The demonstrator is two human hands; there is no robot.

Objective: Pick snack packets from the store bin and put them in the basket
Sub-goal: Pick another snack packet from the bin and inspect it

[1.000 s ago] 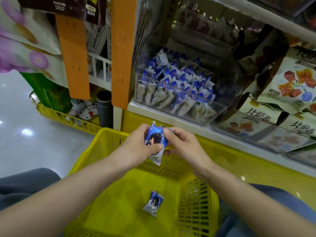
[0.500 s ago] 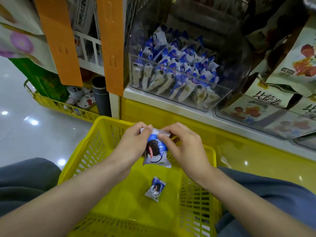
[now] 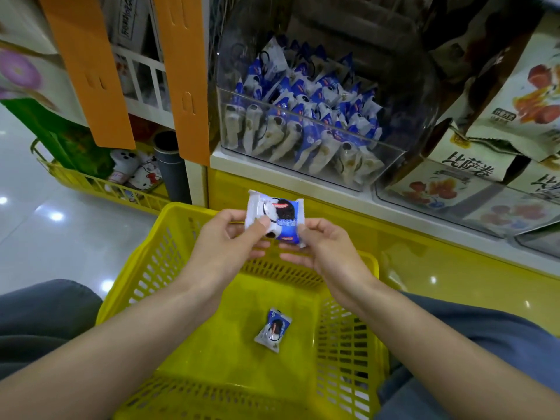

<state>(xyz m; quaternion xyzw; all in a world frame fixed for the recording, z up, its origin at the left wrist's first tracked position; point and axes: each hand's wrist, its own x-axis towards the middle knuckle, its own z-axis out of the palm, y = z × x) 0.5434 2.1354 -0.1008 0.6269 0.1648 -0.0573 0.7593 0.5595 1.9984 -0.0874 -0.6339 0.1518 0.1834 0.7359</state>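
A blue-and-white snack packet [image 3: 277,218] is held flat, face up, over the far rim of the yellow basket [image 3: 145,268]. My left hand [image 3: 225,245] pinches its left edge with the thumb on top. My right hand [image 3: 325,248] pinches its right lower corner. A second packet of the same kind [image 3: 272,330] lies on the basket floor below. The clear store bin [image 3: 303,165] on the shelf ahead holds several more such packets.
Large fruit-print snack bags [image 3: 472,165] fill the neighbouring clear bin at the right. Orange hanging strips [image 3: 185,86] drop beside the bin's left side. Another yellow basket [image 3: 100,186] with plush toys and a dark cylinder [image 3: 171,165] stands on the glossy floor at the left.
The packet has been turned from hanging upright to lying flat and face up, and both hands have spread to its two edges and lifted slightly toward the shelf.
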